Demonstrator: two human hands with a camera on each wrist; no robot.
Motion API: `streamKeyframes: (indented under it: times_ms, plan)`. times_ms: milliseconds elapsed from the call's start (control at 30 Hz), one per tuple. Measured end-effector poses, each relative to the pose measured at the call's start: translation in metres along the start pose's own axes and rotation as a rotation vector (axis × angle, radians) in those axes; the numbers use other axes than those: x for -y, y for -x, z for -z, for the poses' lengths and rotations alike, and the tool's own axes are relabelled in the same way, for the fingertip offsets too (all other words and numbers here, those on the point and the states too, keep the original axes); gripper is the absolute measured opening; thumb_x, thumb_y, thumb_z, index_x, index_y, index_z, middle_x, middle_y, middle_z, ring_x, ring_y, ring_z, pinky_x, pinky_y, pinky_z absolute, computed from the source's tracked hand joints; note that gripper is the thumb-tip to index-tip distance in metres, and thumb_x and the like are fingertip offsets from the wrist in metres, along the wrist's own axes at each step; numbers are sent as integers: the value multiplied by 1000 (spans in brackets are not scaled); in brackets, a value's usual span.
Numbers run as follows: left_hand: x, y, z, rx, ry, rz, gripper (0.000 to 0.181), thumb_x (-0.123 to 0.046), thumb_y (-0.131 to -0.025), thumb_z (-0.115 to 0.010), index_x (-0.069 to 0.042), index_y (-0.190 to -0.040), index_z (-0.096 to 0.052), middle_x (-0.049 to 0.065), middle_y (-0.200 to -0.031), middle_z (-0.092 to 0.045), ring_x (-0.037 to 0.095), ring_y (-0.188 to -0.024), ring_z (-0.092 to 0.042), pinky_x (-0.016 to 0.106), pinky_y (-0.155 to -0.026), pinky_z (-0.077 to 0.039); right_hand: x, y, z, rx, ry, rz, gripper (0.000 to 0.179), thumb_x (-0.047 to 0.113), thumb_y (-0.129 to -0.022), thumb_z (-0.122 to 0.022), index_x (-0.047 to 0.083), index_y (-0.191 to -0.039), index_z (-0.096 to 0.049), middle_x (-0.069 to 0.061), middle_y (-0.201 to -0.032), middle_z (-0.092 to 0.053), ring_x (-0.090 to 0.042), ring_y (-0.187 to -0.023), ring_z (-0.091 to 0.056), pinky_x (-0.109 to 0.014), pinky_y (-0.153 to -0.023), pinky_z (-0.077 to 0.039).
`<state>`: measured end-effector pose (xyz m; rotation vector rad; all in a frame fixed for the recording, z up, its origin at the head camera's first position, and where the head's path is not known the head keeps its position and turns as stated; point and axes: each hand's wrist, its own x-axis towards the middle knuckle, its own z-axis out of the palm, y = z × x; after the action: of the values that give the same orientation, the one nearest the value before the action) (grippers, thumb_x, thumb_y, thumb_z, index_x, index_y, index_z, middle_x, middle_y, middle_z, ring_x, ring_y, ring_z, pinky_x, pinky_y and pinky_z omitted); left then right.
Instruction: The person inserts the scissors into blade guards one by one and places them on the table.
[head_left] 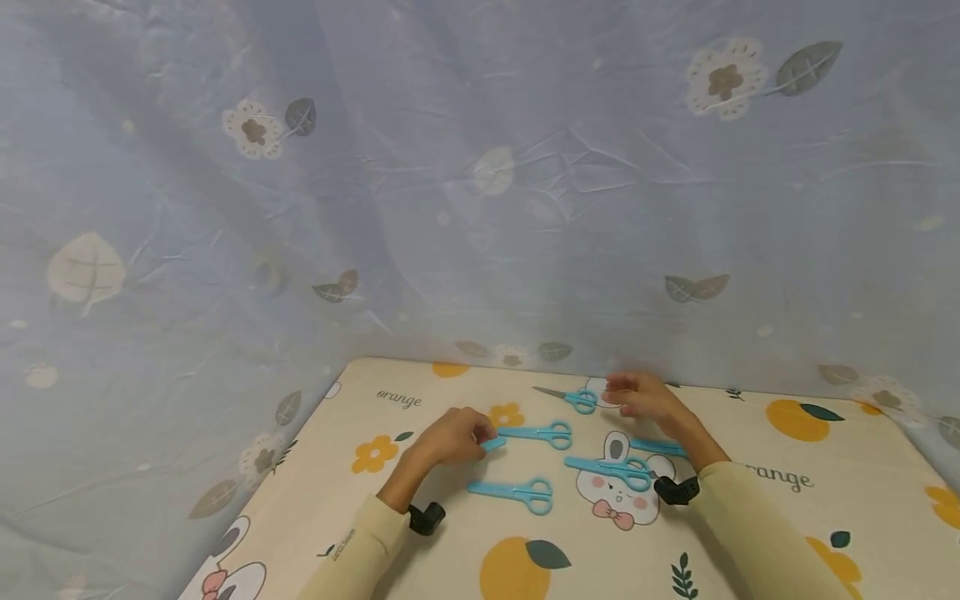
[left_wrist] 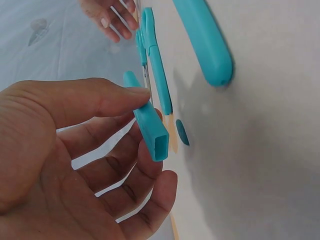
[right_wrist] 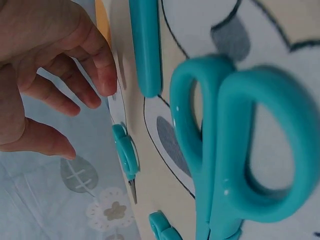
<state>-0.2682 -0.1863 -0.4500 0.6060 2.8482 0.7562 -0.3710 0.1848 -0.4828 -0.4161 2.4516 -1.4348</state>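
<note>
My left hand (head_left: 453, 435) pinches a hollow turquoise blade cover (left_wrist: 150, 131) between thumb and fingers; its rectangular open end shows in the left wrist view. My right hand (head_left: 643, 395), fingers loosely spread and holding nothing, is over the far side of the table. Just left of it lie scissors with bare metal blades (head_left: 581, 401). A pair of covered scissors (head_left: 528, 432) lies by my left hand's fingertips. Nearer to me are a second covered pair (head_left: 510, 492) and a third covered pair (head_left: 607, 470). Beneath my right wrist lies another turquoise piece (head_left: 656, 447), partly hidden by the arm.
A cream cloth (head_left: 435, 550) printed with oranges, flowers and a rabbit covers the table. Behind it and on the left hangs a pale blue-grey patterned curtain (head_left: 480, 233). Each wrist wears a black camera, such as the one on the left wrist (head_left: 427, 518).
</note>
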Motion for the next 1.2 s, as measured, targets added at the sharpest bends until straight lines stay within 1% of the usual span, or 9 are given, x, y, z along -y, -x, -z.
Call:
streamKeyframes:
  times_ms: [100, 267, 433, 600, 733, 867, 1000, 1200]
  plan:
    - [2, 1, 1, 1, 7, 16, 21, 3, -86, -79, -8, -104, -81, 5, -98, -78, 19, -90, -66, 40, -83, -58, 4, -7, -4, -13, 19, 11, 66, 26, -105, -71, -10, -155, -47, -32, -155, -54, -42, -134, -62, -41, -101, -62]
    - [4, 3, 2, -6, 17, 48, 23, 3, -85, -80, -7, -106, -81, 6, -100, -78, 20, -91, -67, 41, -83, -58, 7, -17, -14, -31, 74, 17, 65, 23, -102, -73, -10, -153, -50, -32, -155, -54, -48, -139, -57, -48, -105, -60]
    - [4, 5, 3, -11, 25, 49, 23, 3, -86, -80, -7, -106, -81, 7, -101, -79, 21, -93, -69, 42, -84, -59, 7, -24, -24, -74, 196, 26, 60, 20, -99, -77, -12, -146, -57, -33, -148, -59, -50, -135, -59, -54, -106, -58]
    - [4, 6, 2, -9, 31, 35, 22, 4, -86, -79, -7, -104, -80, 6, -99, -78, 21, -91, -68, 42, -82, -59, 10, -28, -34, -86, 338, 73, 60, 19, -94, -81, -14, -141, -61, -34, -143, -63, -53, -129, -62, -60, -107, -55]
    - [3, 5, 1, -5, 39, 31, 22, 6, -85, -78, -7, -103, -80, 7, -97, -77, 20, -89, -68, 40, -80, -59, 15, -28, -40, -93, 405, 69, 59, 18, -93, -82, -13, -139, -64, -32, -141, -65, -51, -129, -62, -60, -107, -54]
    - [2, 4, 0, 0, 44, 32, 21, 6, -84, -78, -6, -102, -80, 7, -96, -77, 20, -88, -67, 40, -78, -59, 20, -26, -44, -100, 429, 71, 52, 17, -91, -85, -11, -132, -69, -31, -135, -69, -48, -125, -65, -59, -105, -56]
    - [1, 4, -1, 5, 44, 35, 21, 7, -84, -78, -6, -102, -80, 8, -97, -77, 21, -89, -68, 41, -79, -59, 21, -25, -43, -108, 425, 89, 47, 16, -88, -87, -8, -125, -72, -29, -126, -72, -43, -113, -69, -57, -99, -58]
    - [1, 2, -1, 8, 46, 45, 22, 5, -85, -78, -6, -104, -80, 7, -97, -77, 20, -89, -67, 39, -79, -58, 17, -27, -43, -121, 402, 82, 44, 9, -85, -90, -6, -120, -67, -19, -107, -71, -28, -94, -63, -46, -88, -57]
